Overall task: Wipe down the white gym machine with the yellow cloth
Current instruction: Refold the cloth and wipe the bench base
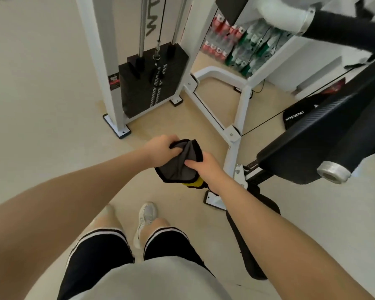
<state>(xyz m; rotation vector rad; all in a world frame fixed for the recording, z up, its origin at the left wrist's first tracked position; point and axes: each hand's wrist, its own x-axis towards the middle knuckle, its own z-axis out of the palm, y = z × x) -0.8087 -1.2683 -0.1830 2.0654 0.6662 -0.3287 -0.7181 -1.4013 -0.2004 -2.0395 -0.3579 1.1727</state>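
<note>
The person stands over a beige, smooth floor point(41, 83) with both bare forearms stretched forward. The left hand point(160, 152) and the right hand point(206, 167) each clench a bunched edge of a soft cloth point(180, 163) held in the air between them. The cloth shows a grey, fine-napped face with a black stitched border, and a bright yellow patch peeks out at its lower edge beneath the right hand.

Just beyond the cloth stands the white gym machine point(236, 118), built of painted square steel tubing with bolted flat foot plates. Its tall upright frame encloses a rectangular black weight stack point(147, 81) with chrome guide rods and a thin cable with a metal clip. To the right of the cloth, a black padded seat point(307, 146) with a ribbed texture juts out from the machine, ending beside a thick black foam roller point(355, 148) with a brushed metal end cap.

Behind the machine's frame, shrink-wrapped packs of bottles point(232, 42) with red and green labels are piled. Below the cloth, black shorts with white stripes and a white sneaker point(145, 219) are visible.
</note>
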